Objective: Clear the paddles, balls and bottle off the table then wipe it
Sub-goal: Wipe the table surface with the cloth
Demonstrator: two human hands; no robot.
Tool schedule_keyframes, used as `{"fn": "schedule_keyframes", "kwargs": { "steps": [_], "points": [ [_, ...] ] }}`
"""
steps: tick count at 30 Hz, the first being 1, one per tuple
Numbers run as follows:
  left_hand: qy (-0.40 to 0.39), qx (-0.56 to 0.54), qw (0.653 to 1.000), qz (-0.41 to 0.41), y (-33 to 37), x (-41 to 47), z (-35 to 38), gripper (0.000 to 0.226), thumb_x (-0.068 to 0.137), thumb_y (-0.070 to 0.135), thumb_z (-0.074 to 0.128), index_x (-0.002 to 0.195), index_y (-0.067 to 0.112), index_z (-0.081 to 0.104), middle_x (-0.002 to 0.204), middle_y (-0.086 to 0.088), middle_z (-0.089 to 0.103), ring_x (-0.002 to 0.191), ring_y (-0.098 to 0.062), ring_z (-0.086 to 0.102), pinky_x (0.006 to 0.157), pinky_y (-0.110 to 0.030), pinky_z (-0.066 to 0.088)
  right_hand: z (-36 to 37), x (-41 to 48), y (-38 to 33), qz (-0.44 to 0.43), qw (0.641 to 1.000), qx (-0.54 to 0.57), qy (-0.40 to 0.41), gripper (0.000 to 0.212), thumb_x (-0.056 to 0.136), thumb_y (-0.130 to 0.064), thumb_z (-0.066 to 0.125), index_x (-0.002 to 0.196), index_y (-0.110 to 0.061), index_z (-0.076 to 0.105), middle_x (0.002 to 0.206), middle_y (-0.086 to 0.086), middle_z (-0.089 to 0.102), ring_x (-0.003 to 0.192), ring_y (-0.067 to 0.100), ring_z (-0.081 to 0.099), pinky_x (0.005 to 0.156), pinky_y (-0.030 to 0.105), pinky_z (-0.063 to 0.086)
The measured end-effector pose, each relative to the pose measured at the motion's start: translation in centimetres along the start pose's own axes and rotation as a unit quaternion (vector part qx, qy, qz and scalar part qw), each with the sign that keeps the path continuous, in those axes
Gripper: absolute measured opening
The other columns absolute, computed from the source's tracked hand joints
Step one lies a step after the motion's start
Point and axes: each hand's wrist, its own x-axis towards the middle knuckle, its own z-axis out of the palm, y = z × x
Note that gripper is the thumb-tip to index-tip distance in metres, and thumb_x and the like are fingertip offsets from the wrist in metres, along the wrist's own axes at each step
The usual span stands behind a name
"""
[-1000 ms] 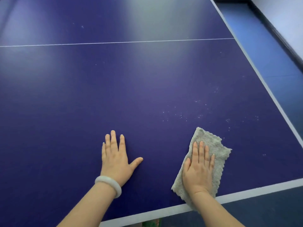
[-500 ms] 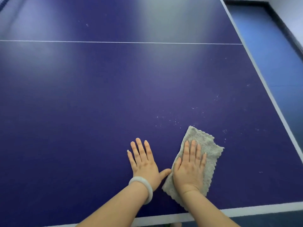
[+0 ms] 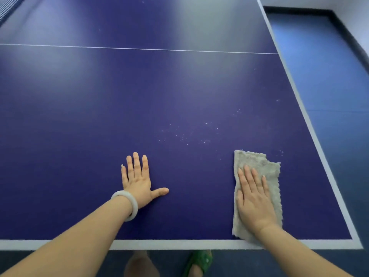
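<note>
Dark blue table (image 3: 179,92) fills nearly my whole view, and I see no paddles, balls or bottle on the part in shot, so I judge the clearing done and the wiping under way.

The grey cloth (image 3: 257,160) lies flat on the table at about 4 o'clock in my view, its near end on the white edge band (image 3: 179,244). Half a second ago it sat closer to the middle, with both hands almost touching; now it has slid out toward the right corner and the hands are well apart. I read that as one side-to-side stroke along the near edge. A scatter of pale specks (image 3: 185,136) still lies at 11 o'clock from the cloth, untouched by that stroke, so the wipe has ground left to cover further in.

My right hand (image 3: 253,198) lies flat on the cloth, fingers straight and together, pointing to 12 o'clock; it presses the cloth and grips nothing. My left hand (image 3: 137,180) rests palm down on bare table at 9 o'clock from the cloth, fingers straight, thumb out toward 3 o'clock, holding nothing. It looks like a brace. A white bracelet (image 3: 127,204) sits on that wrist.

Beyond, a thin white line (image 3: 139,49) crosses the table; blue floor (image 3: 319,76) runs along at 2 o'clock, and a green sandal (image 3: 199,260) shows at 6 o'clock.
</note>
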Motion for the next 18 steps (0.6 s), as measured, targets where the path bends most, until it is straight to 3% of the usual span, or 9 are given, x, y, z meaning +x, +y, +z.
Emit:
{"fn": "schedule_keyframes", "kwargs": {
  "steps": [2,3,7,11,18],
  "points": [
    [0.0,0.007,1.0,-0.005,0.1,-0.1,-0.2,0.132,0.067,0.093,0.037,0.138,0.014,-0.041,0.149,-0.014,-0.045,0.139,-0.034,-0.039,0.116,-0.05,-0.018,0.0,1.9,-2.1,0.099,0.995,0.031,0.012,0.06,0.099,-0.033,0.008,0.152,-0.019,-0.018,0.162,0.0,-0.02,0.149,0.019,-0.02,0.122,0.045,-0.008],
    [0.0,0.009,1.0,-0.007,0.2,-0.3,-0.4,0.132,0.067,0.092,0.038,0.142,0.014,-0.038,0.151,-0.014,-0.042,0.14,-0.034,-0.036,0.117,-0.05,-0.017,0.1,2.4,-3.6,0.11,0.993,0.042,0.014,0.061,0.099,-0.032,0.009,0.151,-0.018,-0.019,0.162,0.002,-0.021,0.149,0.021,-0.02,0.122,0.047,-0.009],
    [0.02,0.001,0.999,-0.032,1.0,-0.9,-1.0,0.127,0.072,0.086,0.047,0.152,0.015,-0.021,0.159,-0.012,-0.028,0.147,-0.033,-0.022,0.121,-0.046,-0.004,1.1,-0.1,-8.1,-0.058,0.998,0.027,0.023,0.062,0.097,-0.036,0.008,0.155,-0.016,-0.004,0.164,0.004,-0.011,0.15,0.022,-0.014,0.122,0.048,-0.003],
    [0.083,-0.062,0.994,-0.028,5.2,-2.0,-0.1,0.113,0.081,0.076,0.05,0.156,0.011,-0.006,0.162,-0.011,-0.018,0.149,-0.029,-0.016,0.123,-0.043,-0.001,2.1,-4.0,-4.3,-0.156,0.987,0.007,0.024,0.06,0.1,-0.034,0.024,0.157,-0.016,0.016,0.165,0.003,0.006,0.152,0.022,0.005,0.119,0.048,0.012],
    [0.048,-0.119,0.987,-0.094,12.3,-2.1,2.0,0.149,0.052,0.099,0.043,0.148,0.009,-0.028,0.155,-0.019,-0.032,0.143,-0.038,-0.03,0.115,-0.053,-0.015,2.3,-6.8,4.9,-0.015,0.999,-0.018,0.031,0.061,0.095,-0.031,0.026,0.154,-0.012,0.026,0.164,0.004,0.015,0.151,0.022,0.015,0.118,0.048,0.019]
  ]
}}
